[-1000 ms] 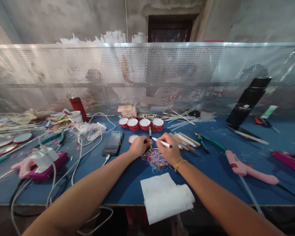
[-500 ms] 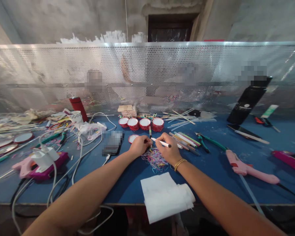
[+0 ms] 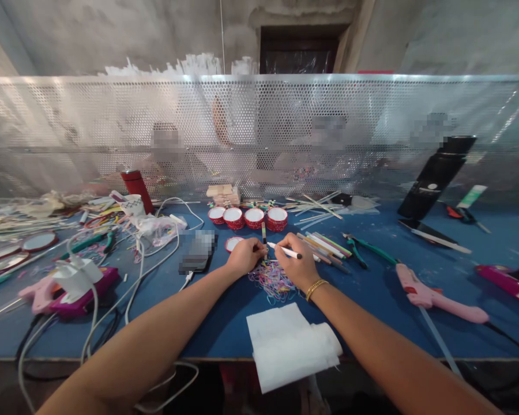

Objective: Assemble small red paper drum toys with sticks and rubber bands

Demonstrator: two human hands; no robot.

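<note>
My right hand (image 3: pixel 297 262) is closed around a white marker (image 3: pixel 289 251) with a black end, its tip pointing left toward my other hand. Fingers pinched, my left hand (image 3: pixel 246 257) meets that tip; whatever lies between its fingertips is too small to make out. Just beyond the fingertips stands a short stick (image 3: pixel 263 231), dark on top with a yellow-green band. Beneath both hands spreads a pile of colourful small rubber bands (image 3: pixel 273 282). A single red-rimmed white disc (image 3: pixel 232 244) lies by my left hand, partly covered by it.
Stacks of red-rimmed discs (image 3: pixel 255 217) stand behind my hands. Coloured pens (image 3: pixel 328 245), pliers (image 3: pixel 374 251) and a pink glue gun (image 3: pixel 436 298) lie to the right. Leftward are a phone (image 3: pixel 198 253), cables and a power strip (image 3: pixel 84 297). White cloth or paper (image 3: pixel 292 349) overhangs the front edge.
Almost nothing differs. Both hands keep their places, with the marker tip still at my left fingertips; the whole view has shifted very slightly.
</note>
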